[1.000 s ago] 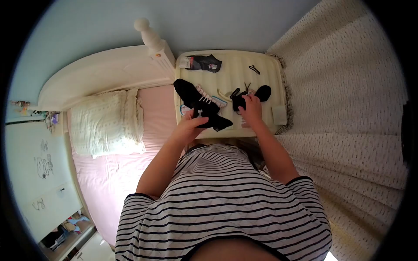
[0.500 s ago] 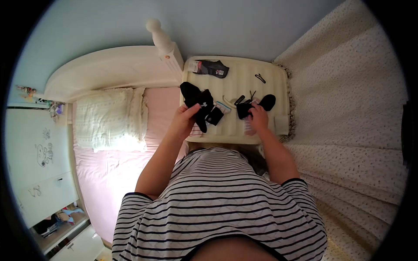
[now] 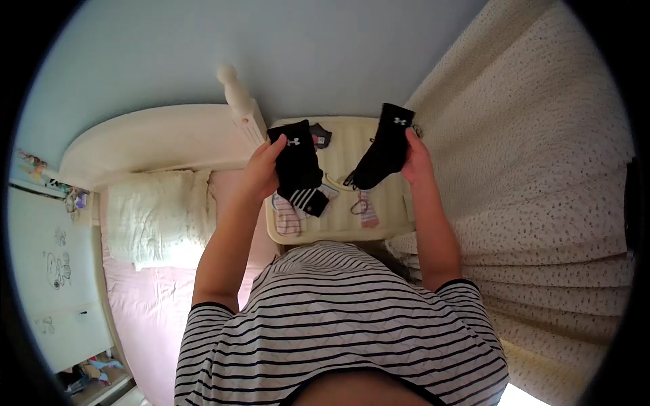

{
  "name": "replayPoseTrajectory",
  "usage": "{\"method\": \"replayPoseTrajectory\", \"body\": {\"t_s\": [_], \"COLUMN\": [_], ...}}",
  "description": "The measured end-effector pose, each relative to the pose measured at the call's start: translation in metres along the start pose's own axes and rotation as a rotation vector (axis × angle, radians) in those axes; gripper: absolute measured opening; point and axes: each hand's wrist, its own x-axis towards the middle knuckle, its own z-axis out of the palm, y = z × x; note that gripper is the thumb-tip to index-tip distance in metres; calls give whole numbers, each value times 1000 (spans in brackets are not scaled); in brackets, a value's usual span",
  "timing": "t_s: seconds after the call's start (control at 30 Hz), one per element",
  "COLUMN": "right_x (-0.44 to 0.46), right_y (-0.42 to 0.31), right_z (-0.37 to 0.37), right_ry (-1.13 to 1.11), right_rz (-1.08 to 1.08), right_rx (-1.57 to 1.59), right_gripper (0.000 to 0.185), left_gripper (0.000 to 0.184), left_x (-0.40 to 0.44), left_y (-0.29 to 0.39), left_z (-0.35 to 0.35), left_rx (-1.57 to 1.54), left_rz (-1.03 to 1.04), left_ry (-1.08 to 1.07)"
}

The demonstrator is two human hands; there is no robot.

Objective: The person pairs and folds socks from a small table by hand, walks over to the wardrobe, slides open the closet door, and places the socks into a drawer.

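Note:
My left hand (image 3: 263, 169) grips a black sock (image 3: 296, 162) with a white logo near its cuff, thumb on the front. Opposite it, my right hand (image 3: 418, 157) pinches a second black sock (image 3: 386, 149) with the same kind of logo by its cuff side. Both socks hang above the cream lid-like surface (image 3: 345, 230). Below the left one lies a black sock with white stripes (image 3: 308, 201), beside a pink striped sock (image 3: 288, 220). Another pink striped sock (image 3: 367, 213) rests under the right one, with a dark loop on it. A dark packaged sock (image 3: 321, 136) is partly hidden behind the left sock.
To the left is a bed with a pink sheet (image 3: 156, 298), a pale pillow (image 3: 159, 216) and a white headboard with a post (image 3: 234, 91). A patterned curtain (image 3: 528, 176) hangs close on the right. The wall (image 3: 325, 61) stands behind.
My right hand has picked up a black sock from the surface and lifted it up. My left hand has raised its black sock, which now hangs unfolded. The camera view has shifted.

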Motion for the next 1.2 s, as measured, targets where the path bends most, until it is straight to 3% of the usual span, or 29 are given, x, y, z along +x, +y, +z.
{"method": "replayPoseTrajectory", "body": {"t_s": [0.17, 0.4, 0.5, 0.73, 1.1, 1.2], "right_x": [-1, -11, -15, -20, -47, -41], "right_y": [-8, -43, -57, -78, -78, -65], "right_z": [67, 163, 192, 226, 262, 270], "right_ry": [-263, -547, -571, -607, -775, -724], "right_rz": [-91, -230, -359, -433, -344, -464], "right_rx": [-333, -442, -551, -628, -485, -519], "right_gripper": [30, 19, 17, 14, 16, 15], "left_gripper": [44, 45, 42, 44, 35, 43], "left_x": [21, 19, 14, 1, 3, 2], "left_y": [37, 105, 134, 180, 181, 169], "left_z": [1, 18, 27, 37, 60, 73], "left_rx": [22, 87, 158, 302, 186, 321], "left_rz": [6, 55, 126, 191, 218, 314], "left_ry": [-84, -200, -232, -256, -114, -167]}}
